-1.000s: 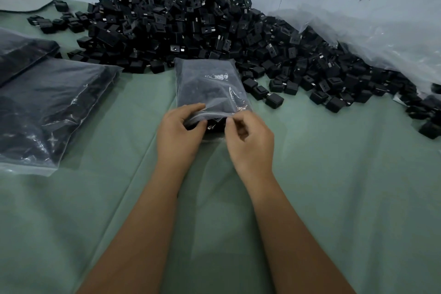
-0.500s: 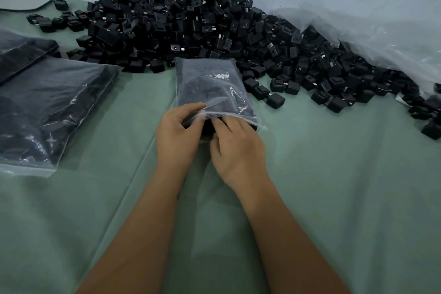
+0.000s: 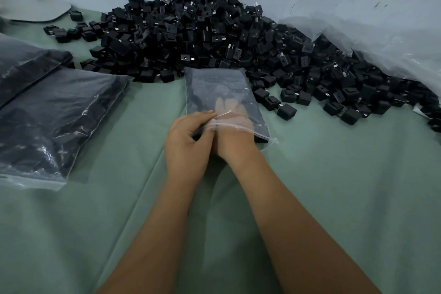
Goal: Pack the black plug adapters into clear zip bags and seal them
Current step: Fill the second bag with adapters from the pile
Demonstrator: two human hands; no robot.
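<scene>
At the centre of the frame a clear plastic zip bag (image 3: 222,93), dark with black plug adapters inside, is lying flat on the green-covered counter (image 3: 334,186). The left hand (image 3: 188,138) is pinching the bag's open near edge between thumb and curled fingers (image 3: 206,114). The right hand (image 3: 229,126) is reaching inside the bag, its straight fingers showing through the plastic. A large heap of loose black plug adapters (image 3: 202,38) is lying just behind the bag, and 2 filled clear bags (image 3: 52,114) are resting at the left.
</scene>
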